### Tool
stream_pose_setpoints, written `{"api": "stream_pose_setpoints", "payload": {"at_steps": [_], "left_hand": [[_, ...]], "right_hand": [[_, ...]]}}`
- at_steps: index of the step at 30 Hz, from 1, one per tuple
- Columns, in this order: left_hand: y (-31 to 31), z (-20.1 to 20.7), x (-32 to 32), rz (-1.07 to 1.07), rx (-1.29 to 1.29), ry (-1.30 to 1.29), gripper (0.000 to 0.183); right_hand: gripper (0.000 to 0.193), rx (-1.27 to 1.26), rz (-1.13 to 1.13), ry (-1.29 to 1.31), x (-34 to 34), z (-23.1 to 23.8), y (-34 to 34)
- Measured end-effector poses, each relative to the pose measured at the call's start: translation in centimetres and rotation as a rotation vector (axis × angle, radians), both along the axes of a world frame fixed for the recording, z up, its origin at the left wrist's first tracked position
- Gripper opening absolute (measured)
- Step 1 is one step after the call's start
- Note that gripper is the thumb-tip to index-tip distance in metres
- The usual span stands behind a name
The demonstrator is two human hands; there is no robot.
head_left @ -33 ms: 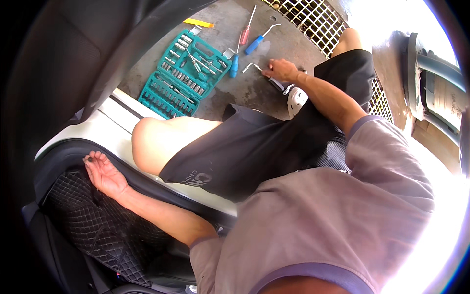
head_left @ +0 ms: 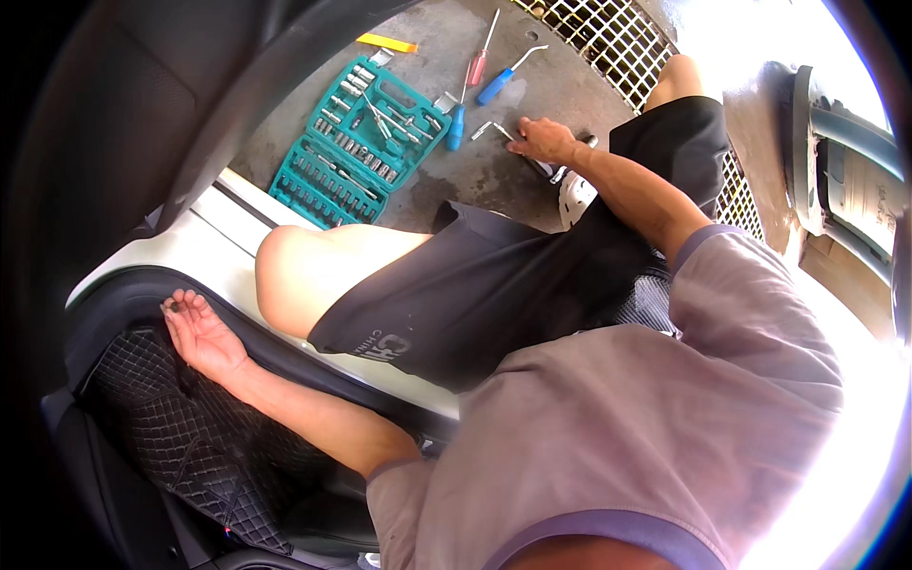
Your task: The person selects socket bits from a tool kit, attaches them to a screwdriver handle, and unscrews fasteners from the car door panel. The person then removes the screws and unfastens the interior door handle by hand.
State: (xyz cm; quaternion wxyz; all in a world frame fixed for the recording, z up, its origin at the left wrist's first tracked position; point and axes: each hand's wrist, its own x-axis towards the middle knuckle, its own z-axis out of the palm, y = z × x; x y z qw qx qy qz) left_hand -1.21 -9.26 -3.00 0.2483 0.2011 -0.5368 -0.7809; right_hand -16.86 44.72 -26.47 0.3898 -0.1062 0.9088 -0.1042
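At the far left my left hand [head_left: 207, 342] is palm up above the car's floor, its fingers curled in. A small dark piece [head_left: 175, 307] shows at its fingertips, too small to name. My right hand [head_left: 546, 141] reaches down to the concrete. Its thumb and fingers close around the end of a bent silver metal rod [head_left: 491, 124]. Below that hand lies a dark-handled metal tool [head_left: 541, 168], partly hidden by the hand and wrist. Left of it stands the open green socket set case [head_left: 313, 157], holding sockets, drivers and a ratchet.
A blue screwdriver [head_left: 456, 128], a red screwdriver [head_left: 477, 68], a blue-handled hooked tool [head_left: 496, 87] and a yellow strip [head_left: 388, 44] lie around the case. The white door sill [head_left: 223, 237] runs beside my bare knee. A floor grate [head_left: 613, 47] is at the back, a quilted black mat [head_left: 190, 427] below my left hand.
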Motion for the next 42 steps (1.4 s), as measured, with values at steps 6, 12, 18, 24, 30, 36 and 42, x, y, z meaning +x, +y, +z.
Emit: {"api": "stream_pose_setpoints", "payload": {"at_steps": [6, 12, 18, 24, 30, 36, 42], "left_hand": [[-0.3, 0.1, -0.1, 0.008, -0.02, -0.032, 0.024], [1.8, 0.7, -1.2, 0.118, -0.178, -0.174, 0.029], [3.7, 0.4, -2.4, 0.159, -0.227, -0.173, 0.03], [12.7, 6.1, -3.9, 0.043, -0.376, -0.097, 0.025], [25.0, 6.3, -6.0, -0.346, 0.463, 0.087, 0.025], [26.1, 6.2, -4.4, -0.293, 0.45, 0.114, 0.025], [25.8, 6.6, -4.2, -0.321, 0.417, 0.133, 0.022]], "right_hand": [[0.034, -0.019, 0.039, -0.008, 0.8, -0.8, -1.4], [0.028, -0.239, 0.104, 0.019, 2.1, -1.7, 0.6], [0.022, -0.585, 0.107, 0.05, 1.9, 5.0, -0.2], [0.028, -0.77, 0.133, 0.189, 0.6, 15.1, -2.0], [0.04, -0.901, 0.122, 0.371, 3.6, 32.2, -5.5], [0.053, -0.872, 0.206, 0.389, 5.9, 37.4, -9.2], [0.051, -0.874, 0.106, 0.352, 7.4, 36.9, -10.5]]}}
